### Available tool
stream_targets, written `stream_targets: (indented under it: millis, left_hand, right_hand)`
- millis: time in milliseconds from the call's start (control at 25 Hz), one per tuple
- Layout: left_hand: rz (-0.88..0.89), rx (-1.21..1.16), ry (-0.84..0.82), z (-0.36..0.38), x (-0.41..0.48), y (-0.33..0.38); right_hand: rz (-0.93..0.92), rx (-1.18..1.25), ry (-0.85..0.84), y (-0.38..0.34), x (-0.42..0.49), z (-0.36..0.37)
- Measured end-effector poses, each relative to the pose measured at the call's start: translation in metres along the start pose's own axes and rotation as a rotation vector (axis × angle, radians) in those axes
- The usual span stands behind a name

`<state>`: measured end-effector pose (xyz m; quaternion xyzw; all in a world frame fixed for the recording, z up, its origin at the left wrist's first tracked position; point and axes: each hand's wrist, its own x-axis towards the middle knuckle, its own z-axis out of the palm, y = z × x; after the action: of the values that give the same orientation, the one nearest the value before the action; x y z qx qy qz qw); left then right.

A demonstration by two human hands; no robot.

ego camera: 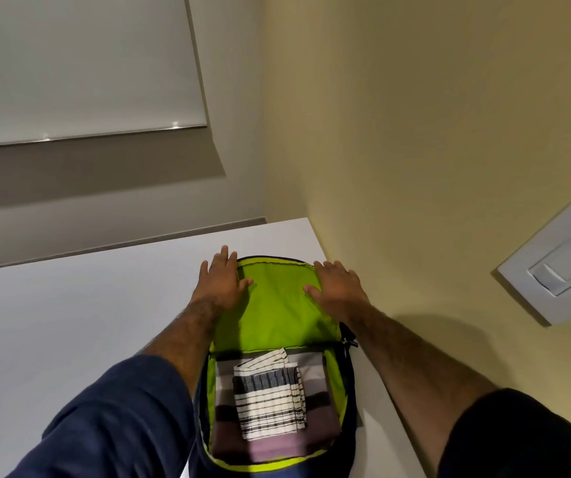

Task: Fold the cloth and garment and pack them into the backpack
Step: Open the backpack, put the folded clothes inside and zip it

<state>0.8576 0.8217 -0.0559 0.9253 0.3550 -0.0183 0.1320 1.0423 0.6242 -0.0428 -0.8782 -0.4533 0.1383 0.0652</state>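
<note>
A dark blue backpack (350, 401) with lime green lining lies open on the white table (87, 322). Its flap (277, 305) is thrown back, green side up. In the main compartment lies a folded garment (322, 429) with wide purple, grey and white stripes. On top of it sits a folded white cloth (270, 401) with thin dark stripes. My left hand (222, 281) rests flat on the flap's left edge, fingers straight. My right hand (339, 288) lies flat on the flap's right edge, fingers spread.
A yellow wall (432, 150) runs along the table's right side, close to the backpack. A white switch plate (559, 267) is fixed to that wall. A window with a pale roller blind (77, 63) stands behind the table.
</note>
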Motion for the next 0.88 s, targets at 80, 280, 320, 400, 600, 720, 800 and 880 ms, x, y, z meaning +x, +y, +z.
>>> stream_targets:
  millis: [80,280,320,400,600,720,800,880]
  left_hand:
    - [-0.001,0.011,0.015,-0.003,0.018,0.003]
    - [-0.055,0.017,0.024,-0.008,0.038,0.008]
    - [-0.047,0.009,0.068,-0.009,0.037,0.01]
    - [-0.034,-0.106,0.148,-0.012,0.032,0.013]
    - [0.024,-0.439,0.184,-0.027,-0.002,0.013]
    - [0.069,-0.571,0.2,-0.032,-0.037,0.011]
    - [0.086,-0.626,0.214,-0.034,-0.059,0.011]
    - [0.094,-0.675,0.237,-0.038,-0.08,0.015]
  right_hand:
    - [-0.007,0.012,-0.021,-0.001,0.013,0.0]
    - [-0.03,-0.007,0.003,-0.005,0.023,0.002]
    - [-0.037,-0.009,0.01,-0.005,0.023,0.002]
    - [-0.043,-0.02,0.022,-0.004,0.022,-0.001]
    - [-0.007,0.037,-0.031,-0.01,0.012,-0.014]
    - [-0.055,0.013,0.045,-0.015,-0.001,-0.018]
    - [-0.083,-0.037,0.107,-0.016,-0.011,-0.027]
    - [-0.121,-0.085,0.123,-0.017,-0.026,-0.038]
